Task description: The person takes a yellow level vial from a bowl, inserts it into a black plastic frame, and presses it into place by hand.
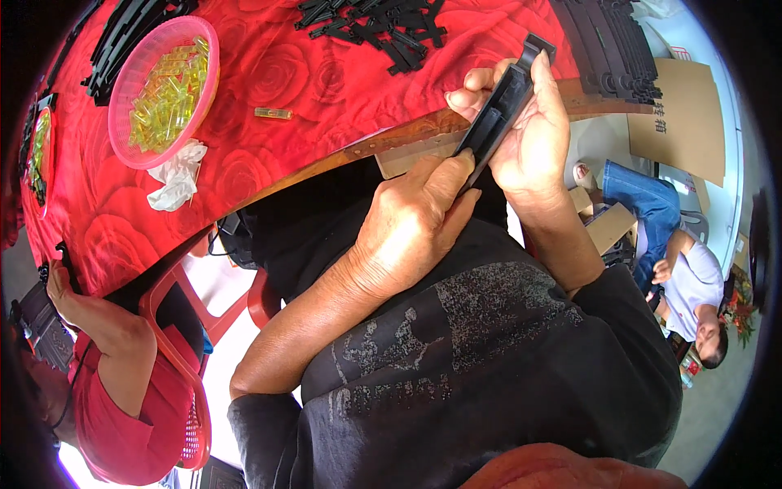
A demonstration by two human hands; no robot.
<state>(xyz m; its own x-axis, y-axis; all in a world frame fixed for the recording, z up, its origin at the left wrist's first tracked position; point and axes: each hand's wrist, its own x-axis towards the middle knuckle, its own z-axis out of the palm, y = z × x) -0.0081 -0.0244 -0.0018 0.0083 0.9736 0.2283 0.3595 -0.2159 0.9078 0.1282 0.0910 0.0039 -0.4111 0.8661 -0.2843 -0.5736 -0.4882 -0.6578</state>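
Note:
A long, narrow black plastic housing [498, 106] with a hollow channel is held tilted in front of me, over the table's edge. My right hand [533, 143] supports its upper part, the thumb along one side and the fingers curled behind. Around its lower end my left hand [419, 216] is closed, with the thumb pressing at the channel. Whether a small piece sits under that thumb is hidden. On the red cloth beyond lies a single clear yellow vial [273, 113]. Many more yellow vials [173, 98] fill a pink basket [120, 122] to the left.
Small black parts [395, 28] lie heaped at the far middle. Long black pieces are stacked at right [607, 49] and far left [134, 41]. A crumpled white tissue [177, 175] touches the basket. Co-workers sit at left [134, 399] and right [692, 281], near a cardboard box [680, 114].

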